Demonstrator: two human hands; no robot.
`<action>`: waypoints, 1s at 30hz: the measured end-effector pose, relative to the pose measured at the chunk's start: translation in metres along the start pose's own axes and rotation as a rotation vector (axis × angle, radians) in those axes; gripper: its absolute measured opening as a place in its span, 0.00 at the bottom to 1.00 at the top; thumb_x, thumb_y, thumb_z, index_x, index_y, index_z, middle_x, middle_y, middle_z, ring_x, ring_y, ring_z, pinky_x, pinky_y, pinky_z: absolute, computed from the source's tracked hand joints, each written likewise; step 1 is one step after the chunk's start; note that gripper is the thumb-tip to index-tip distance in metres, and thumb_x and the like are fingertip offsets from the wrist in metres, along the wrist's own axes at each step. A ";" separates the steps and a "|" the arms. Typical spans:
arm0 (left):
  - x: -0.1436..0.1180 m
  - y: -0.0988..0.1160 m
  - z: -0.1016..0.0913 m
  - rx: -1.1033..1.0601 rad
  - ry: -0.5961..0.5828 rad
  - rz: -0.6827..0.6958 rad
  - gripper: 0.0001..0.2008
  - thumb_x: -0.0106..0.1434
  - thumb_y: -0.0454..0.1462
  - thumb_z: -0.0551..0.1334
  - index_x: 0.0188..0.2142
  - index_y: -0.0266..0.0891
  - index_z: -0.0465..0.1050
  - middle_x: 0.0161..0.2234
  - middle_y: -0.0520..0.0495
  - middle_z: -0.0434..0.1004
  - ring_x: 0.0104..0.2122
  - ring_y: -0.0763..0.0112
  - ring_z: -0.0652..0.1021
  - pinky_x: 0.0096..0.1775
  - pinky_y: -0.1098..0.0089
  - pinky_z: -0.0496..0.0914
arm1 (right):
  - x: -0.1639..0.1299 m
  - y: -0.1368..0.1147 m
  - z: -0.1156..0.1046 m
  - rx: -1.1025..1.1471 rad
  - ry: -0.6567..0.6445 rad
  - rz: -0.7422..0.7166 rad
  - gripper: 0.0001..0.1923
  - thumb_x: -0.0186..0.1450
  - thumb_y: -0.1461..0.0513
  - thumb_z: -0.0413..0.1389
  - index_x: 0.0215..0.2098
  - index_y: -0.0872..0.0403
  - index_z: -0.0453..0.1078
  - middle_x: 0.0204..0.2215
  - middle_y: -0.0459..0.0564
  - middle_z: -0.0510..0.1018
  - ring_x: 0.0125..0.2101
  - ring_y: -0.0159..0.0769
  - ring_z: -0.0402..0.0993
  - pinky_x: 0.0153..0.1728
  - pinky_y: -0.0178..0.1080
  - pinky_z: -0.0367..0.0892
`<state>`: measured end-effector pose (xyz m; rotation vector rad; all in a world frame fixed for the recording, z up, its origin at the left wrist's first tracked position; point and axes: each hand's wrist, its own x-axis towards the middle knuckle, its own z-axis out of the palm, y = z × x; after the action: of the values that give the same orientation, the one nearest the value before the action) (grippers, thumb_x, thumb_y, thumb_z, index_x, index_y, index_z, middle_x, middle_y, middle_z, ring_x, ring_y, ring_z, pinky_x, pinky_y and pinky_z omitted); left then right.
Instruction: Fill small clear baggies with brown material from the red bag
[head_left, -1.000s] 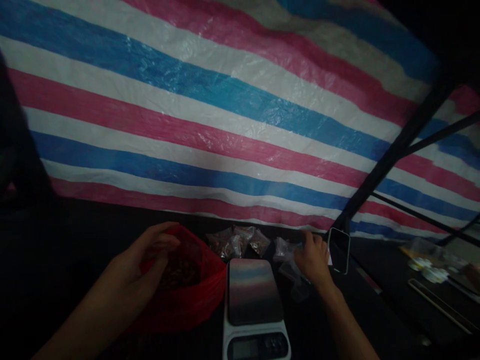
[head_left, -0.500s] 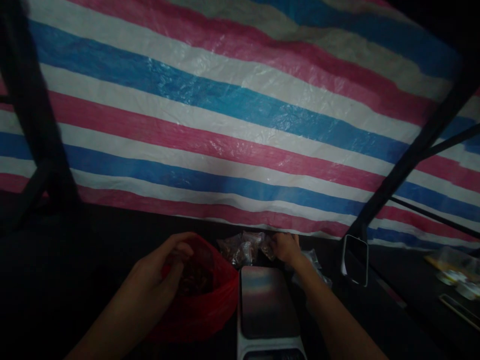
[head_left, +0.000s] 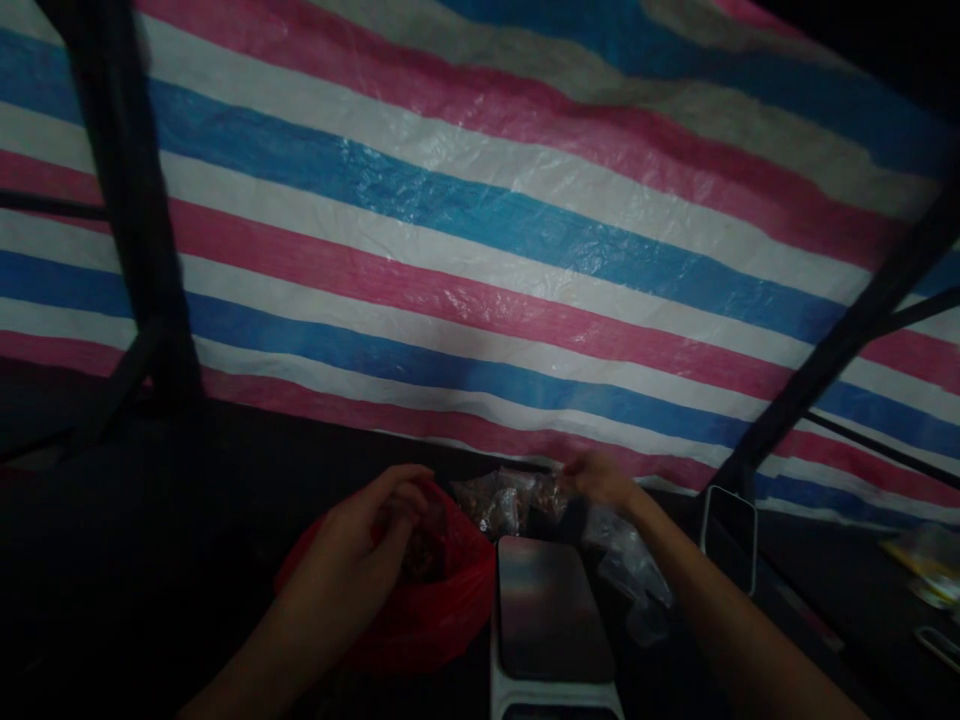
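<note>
While the left hand dips curled fingers into the red bag beside the scale, the blurred right hand (grip unclear) reaches the small packets at the counter's far edge; dim light risks spilling.

Red bag, scale and packets crowd the dark tabletop.

A crumpled red bag lay open beside the scale. Small clear packets with brownish contents sat clustered just behind.
</note>
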<state>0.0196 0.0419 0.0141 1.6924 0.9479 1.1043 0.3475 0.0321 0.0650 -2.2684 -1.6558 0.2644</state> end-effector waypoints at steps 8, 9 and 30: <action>-0.009 0.020 0.026 -0.454 -0.104 -0.097 0.15 0.65 0.47 0.67 0.47 0.43 0.77 0.32 0.53 0.82 0.29 0.72 0.78 0.31 0.74 0.71 | -0.086 -0.095 0.032 0.524 0.288 -0.200 0.05 0.67 0.59 0.63 0.36 0.52 0.79 0.31 0.46 0.84 0.32 0.37 0.79 0.32 0.36 0.70; -0.008 0.020 0.028 -0.487 -0.084 -0.102 0.15 0.63 0.47 0.69 0.46 0.43 0.78 0.34 0.52 0.83 0.29 0.72 0.78 0.32 0.73 0.72 | -0.095 -0.107 0.044 0.591 0.323 -0.254 0.03 0.66 0.62 0.64 0.33 0.51 0.79 0.30 0.44 0.84 0.31 0.37 0.78 0.32 0.35 0.70; -0.004 0.015 0.024 -0.248 0.015 -0.128 0.12 0.61 0.48 0.65 0.33 0.43 0.79 0.33 0.46 0.87 0.34 0.57 0.86 0.38 0.62 0.78 | -0.106 -0.132 0.092 0.868 0.405 -0.307 0.07 0.62 0.64 0.59 0.38 0.50 0.78 0.32 0.45 0.84 0.33 0.36 0.82 0.36 0.36 0.75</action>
<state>0.0430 0.0268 0.0213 1.4055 0.8768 1.1010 0.1666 -0.0181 0.0227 -1.3046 -1.2895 0.3357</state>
